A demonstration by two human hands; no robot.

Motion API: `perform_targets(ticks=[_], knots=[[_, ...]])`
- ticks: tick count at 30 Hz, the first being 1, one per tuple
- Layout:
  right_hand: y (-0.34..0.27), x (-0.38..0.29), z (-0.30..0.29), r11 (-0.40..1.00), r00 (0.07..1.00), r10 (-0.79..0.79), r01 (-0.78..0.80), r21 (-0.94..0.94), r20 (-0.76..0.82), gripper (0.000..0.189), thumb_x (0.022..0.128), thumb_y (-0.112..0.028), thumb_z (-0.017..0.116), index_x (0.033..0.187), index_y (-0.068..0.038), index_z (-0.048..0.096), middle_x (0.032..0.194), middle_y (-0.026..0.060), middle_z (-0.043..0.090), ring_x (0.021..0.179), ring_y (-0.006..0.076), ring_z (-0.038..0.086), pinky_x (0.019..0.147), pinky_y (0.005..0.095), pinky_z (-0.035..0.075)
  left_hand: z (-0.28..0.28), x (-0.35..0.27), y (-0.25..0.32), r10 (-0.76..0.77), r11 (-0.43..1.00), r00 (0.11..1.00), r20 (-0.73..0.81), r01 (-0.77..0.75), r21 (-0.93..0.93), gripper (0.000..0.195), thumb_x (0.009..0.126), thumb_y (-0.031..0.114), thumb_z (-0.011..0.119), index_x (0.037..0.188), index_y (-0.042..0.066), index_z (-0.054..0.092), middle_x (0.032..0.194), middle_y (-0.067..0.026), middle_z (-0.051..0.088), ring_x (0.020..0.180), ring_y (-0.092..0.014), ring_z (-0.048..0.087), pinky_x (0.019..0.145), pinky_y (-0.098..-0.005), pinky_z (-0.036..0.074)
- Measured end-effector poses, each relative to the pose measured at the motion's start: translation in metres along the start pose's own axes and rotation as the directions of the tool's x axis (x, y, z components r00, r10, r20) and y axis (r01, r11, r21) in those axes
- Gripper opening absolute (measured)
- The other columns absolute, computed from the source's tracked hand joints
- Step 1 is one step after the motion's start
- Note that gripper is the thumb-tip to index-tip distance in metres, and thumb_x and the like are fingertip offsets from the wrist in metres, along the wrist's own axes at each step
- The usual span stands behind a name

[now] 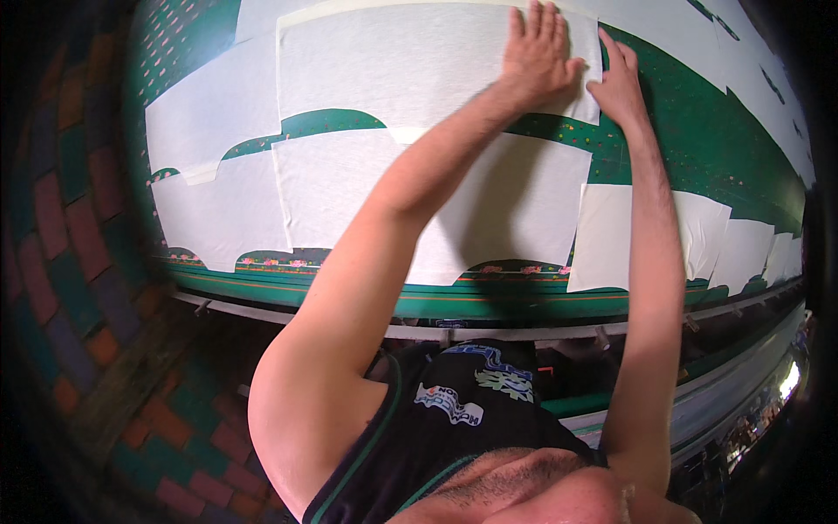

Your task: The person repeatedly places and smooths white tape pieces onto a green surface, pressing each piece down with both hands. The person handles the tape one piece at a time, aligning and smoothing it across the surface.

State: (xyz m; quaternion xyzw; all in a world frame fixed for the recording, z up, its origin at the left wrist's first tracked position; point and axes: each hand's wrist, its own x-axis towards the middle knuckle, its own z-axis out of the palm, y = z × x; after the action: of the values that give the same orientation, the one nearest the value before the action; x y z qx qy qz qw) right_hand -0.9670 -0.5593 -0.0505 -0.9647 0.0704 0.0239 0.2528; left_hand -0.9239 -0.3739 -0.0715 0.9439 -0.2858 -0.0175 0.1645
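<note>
My left hand [538, 56] lies palm down, fingers forward, on a white cut fabric panel [393, 65] spread on a long green table [681, 118]. My right hand [617, 82] is just beside it at the panel's right edge, index finger extended and thumb at the edge; nothing is seen gripped in it. The panel's near side has curved cut-outs, with the table's green showing through. Nearer to me lies another white panel [366, 190], partly behind my left arm and under its shadow. A further white panel [216, 98] lies to the left.
More white panels [704, 229] run off along the table to the right, some wrinkled. Others lie on its far side. A metal rail [556, 333] with short pegs follows the near edge, close to my body. Coloured paving [85, 242] covers the floor on the left.
</note>
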Motion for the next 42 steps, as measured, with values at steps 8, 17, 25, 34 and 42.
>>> perform_targets(ticks=[8, 17, 25, 34, 42], knots=[[-0.017, -0.129, -0.040, 0.976, 0.977, 0.211, -0.212, 0.039, 0.020, 0.091, 0.081, 0.012, 0.069, 0.162, -0.018, 0.042, 0.160, 0.0172, 0.035, 0.134, 0.0337, 0.057, 0.105, 0.0395, 0.057, 0.057, 0.001, 0.079, 0.292, 0.957, 0.952, -0.093, -0.290, 0.034, 0.085, 0.104, 0.060, 0.040, 0.163, -0.002, 0.038, 0.172, -0.0225, 0.032, 0.162, -0.039, 0.023, 0.130, -0.0591, 0.015], [0.013, -0.243, -0.083, 0.962, 0.964, 0.260, -0.264, 0.066, 0.058, 0.080, 0.081, 0.013, 0.058, 0.157, -0.011, 0.049, 0.149, 0.0169, 0.050, 0.126, 0.0337, 0.059, 0.098, 0.0403, 0.056, -0.019, -0.089, -0.210, -0.383, 0.919, 0.905, -0.186, 0.394, 0.029, 0.091, 0.107, 0.061, 0.039, 0.163, -0.011, 0.028, 0.173, -0.0291, 0.024, 0.163, -0.041, 0.016, 0.133, -0.0528, 0.010], [-0.015, -0.271, -0.032, 0.994, 1.000, -0.028, 0.027, 0.110, 0.010, 0.069, 0.084, 0.008, 0.055, 0.151, -0.008, 0.053, 0.146, 0.0170, 0.055, 0.130, 0.0371, 0.057, 0.105, 0.0453, 0.052, -0.057, -0.225, -0.286, -0.604, 0.766, 0.771, -0.202, 0.631, 0.120, 0.090, 0.108, 0.060, 0.039, 0.162, -0.011, 0.028, 0.172, -0.0318, 0.023, 0.162, -0.047, 0.018, 0.131, -0.0594, 0.014], [-0.015, -0.311, -0.068, 0.995, 0.997, -0.059, 0.055, 0.088, 0.048, 0.063, 0.086, 0.004, 0.056, 0.148, -0.007, 0.056, 0.142, 0.0172, 0.057, 0.131, 0.0401, 0.055, 0.111, 0.0481, 0.049, -0.033, -0.275, -0.132, -0.536, 0.787, 0.776, -0.332, 0.602, 0.134, 0.081, 0.108, 0.056, 0.042, 0.162, -0.004, 0.035, 0.173, -0.0279, 0.025, 0.161, -0.048, 0.018, 0.127, -0.0696, 0.015], [0.041, -0.352, -0.110, 0.954, 0.950, -0.291, 0.279, 0.112, 0.112, 0.056, 0.086, 0.004, 0.056, 0.142, -0.004, 0.060, 0.135, 0.0167, 0.061, 0.123, 0.0393, 0.058, 0.108, 0.0494, 0.050, -0.022, -0.324, 0.010, -0.587, 0.773, 0.768, -0.255, 0.626, 0.105, 0.077, 0.109, 0.054, 0.042, 0.163, 0.000, 0.036, 0.173, -0.0255, 0.026, 0.161, -0.048, 0.019, 0.127, -0.0666, 0.017]])
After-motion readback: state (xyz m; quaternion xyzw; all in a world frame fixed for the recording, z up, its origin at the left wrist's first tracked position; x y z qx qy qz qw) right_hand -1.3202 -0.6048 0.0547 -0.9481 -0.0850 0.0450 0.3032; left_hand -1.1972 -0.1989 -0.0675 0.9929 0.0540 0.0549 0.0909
